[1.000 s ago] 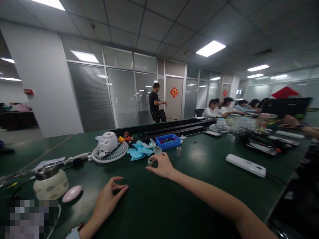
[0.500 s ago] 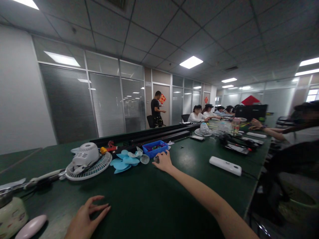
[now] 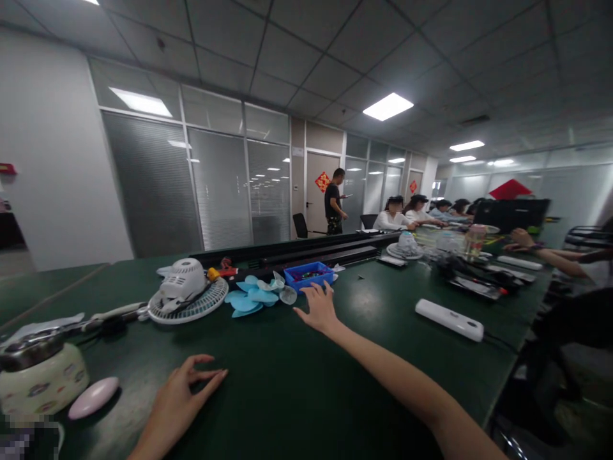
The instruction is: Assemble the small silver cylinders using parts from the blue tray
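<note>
My right hand (image 3: 319,310) reaches out over the green table, fingers spread and nothing visible in them. Its fingertips are at the near side of a blue plastic tray (image 3: 297,279) with small, mixed-colour pieces inside, too small to name. Left of the tray lie light blue fan blades (image 3: 251,297), with clear plastic blades (image 3: 287,294) beside them. Farther left, a white fan head (image 3: 182,281) sits on its round grille (image 3: 191,311). My left hand (image 3: 189,390) hovers or rests low at the front left, thumb and fingers apart, holding nothing.
At the left stand a patterned jar (image 3: 43,377) with a metal top and a pink oval object (image 3: 94,397). A white power strip (image 3: 449,319) lies at the right. Long black bars (image 3: 325,255) run along the back. Other people sit along the far table; one person (image 3: 334,201) stands behind.
My right hand has opened its fingers; the small dark round thing under them earlier no longer shows. My view has turned left. The left hand keeps its pose.
</note>
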`<action>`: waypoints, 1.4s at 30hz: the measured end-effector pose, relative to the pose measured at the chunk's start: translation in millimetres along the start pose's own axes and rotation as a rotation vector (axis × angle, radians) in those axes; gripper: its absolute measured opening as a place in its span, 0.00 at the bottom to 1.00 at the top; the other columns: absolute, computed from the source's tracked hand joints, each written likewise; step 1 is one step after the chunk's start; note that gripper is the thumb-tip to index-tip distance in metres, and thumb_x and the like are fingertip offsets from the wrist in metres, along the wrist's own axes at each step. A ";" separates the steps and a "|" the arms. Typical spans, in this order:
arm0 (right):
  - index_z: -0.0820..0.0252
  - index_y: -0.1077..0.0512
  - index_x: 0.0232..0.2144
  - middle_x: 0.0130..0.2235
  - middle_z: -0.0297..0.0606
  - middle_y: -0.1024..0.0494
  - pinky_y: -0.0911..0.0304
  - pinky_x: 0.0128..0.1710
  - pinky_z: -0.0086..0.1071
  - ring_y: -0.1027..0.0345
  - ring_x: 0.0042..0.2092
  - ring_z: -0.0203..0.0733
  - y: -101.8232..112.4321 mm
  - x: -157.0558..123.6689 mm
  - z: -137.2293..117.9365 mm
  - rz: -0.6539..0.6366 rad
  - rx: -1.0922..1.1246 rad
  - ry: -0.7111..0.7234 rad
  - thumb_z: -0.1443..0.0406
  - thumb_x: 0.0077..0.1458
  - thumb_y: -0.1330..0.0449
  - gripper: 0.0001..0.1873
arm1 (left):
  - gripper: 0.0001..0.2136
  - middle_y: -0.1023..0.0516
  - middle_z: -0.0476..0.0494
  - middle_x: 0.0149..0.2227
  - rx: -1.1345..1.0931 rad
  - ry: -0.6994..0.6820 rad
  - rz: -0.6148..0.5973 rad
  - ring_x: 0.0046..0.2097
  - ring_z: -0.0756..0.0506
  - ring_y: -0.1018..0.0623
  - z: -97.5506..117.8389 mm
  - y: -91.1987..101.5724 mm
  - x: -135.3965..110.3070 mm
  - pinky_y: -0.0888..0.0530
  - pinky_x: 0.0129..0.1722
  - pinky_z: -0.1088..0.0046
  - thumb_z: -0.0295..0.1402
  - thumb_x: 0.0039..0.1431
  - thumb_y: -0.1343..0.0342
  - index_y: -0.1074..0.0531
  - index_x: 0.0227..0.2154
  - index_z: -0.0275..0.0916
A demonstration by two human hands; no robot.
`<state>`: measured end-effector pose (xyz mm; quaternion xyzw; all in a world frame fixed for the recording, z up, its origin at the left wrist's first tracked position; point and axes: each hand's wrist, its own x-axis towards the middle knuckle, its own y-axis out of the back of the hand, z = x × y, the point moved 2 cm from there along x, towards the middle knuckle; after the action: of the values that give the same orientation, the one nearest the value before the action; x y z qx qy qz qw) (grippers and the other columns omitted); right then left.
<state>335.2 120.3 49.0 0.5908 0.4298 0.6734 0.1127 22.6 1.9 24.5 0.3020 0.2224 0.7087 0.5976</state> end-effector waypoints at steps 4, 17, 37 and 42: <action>0.56 0.30 0.50 0.49 0.40 0.24 0.57 0.60 0.49 0.36 0.55 0.47 18.0 -6.7 -65.6 -0.178 0.212 0.244 0.51 0.60 0.45 0.22 | 0.29 0.17 0.39 0.39 -0.049 0.071 -0.012 0.47 0.32 0.21 6.2 3.7 -2.2 0.29 0.47 0.54 0.59 0.45 0.52 0.33 0.42 0.41; 0.51 0.24 0.46 0.44 0.33 0.20 0.47 0.50 0.35 0.32 0.50 0.38 -16.5 -23.8 -152.6 -0.429 0.306 0.532 0.53 0.61 0.45 0.17 | 0.27 0.21 0.34 0.39 -0.042 0.019 0.254 0.45 0.32 0.22 -15.3 4.4 8.1 0.27 0.46 0.52 0.57 0.44 0.53 0.31 0.36 0.39; 0.51 0.22 0.42 0.42 0.33 0.19 0.42 0.46 0.33 0.28 0.43 0.40 19.8 26.6 -66.3 -0.181 0.266 0.083 0.54 0.62 0.46 0.15 | 0.26 0.22 0.34 0.41 -0.017 -0.025 0.247 0.46 0.32 0.24 -21.0 1.4 8.4 0.27 0.44 0.52 0.56 0.49 0.53 0.31 0.39 0.37; 0.52 0.20 0.40 0.42 0.36 0.18 0.40 0.46 0.34 0.27 0.45 0.44 26.0 42.8 29.9 -0.158 0.012 -0.201 0.56 0.61 0.44 0.14 | 0.26 0.22 0.34 0.39 -0.013 -0.027 0.257 0.46 0.33 0.23 -15.5 3.1 6.2 0.28 0.46 0.52 0.55 0.48 0.53 0.31 0.37 0.37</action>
<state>359.3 146.1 95.4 0.6203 0.4655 0.5972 0.2047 9.0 8.2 16.4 0.3338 0.1690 0.7767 0.5067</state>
